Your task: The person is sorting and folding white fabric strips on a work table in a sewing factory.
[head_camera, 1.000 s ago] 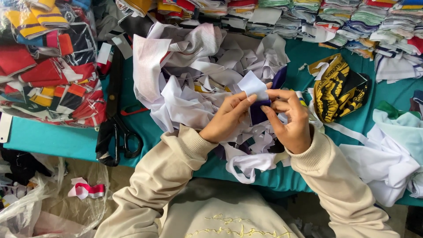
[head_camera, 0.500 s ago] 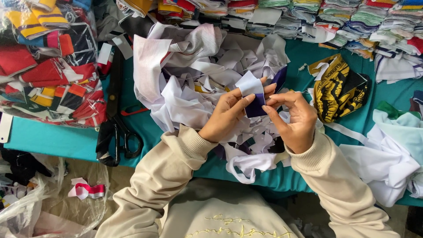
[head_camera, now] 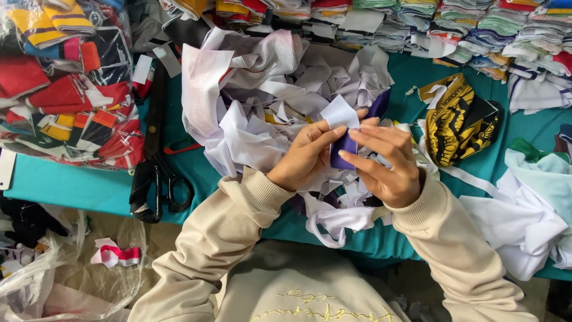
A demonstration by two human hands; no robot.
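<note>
Purple fabric strip [head_camera: 344, 149]: smooth, dark violet, narrow, held above the heap between both hands.
White fabric piece [head_camera: 340, 113]: thin, matte, roughly square, standing against the strip's upper edge.
Left hand [head_camera: 310, 156]: grip pressed together, thumb and forefinger pinching the white piece and the strip's left side.
Right hand [head_camera: 386, 164]: fingers laid across the strip's right side, thumb behind, pinching it.
Change: both hands sit slightly higher than a second ago, and the white piece has turned more upright.
Heap of white scraps [head_camera: 262, 119]: crumpled, soft, directly beneath the hands.
Bench [head_camera: 71, 185]: covered in teal cloth.
Scissors [head_camera: 156, 173]: black, long-bladed, left of the heap.
Yellow-black cloth [head_camera: 456, 119]: patterned, bunched, to the right.
</note>
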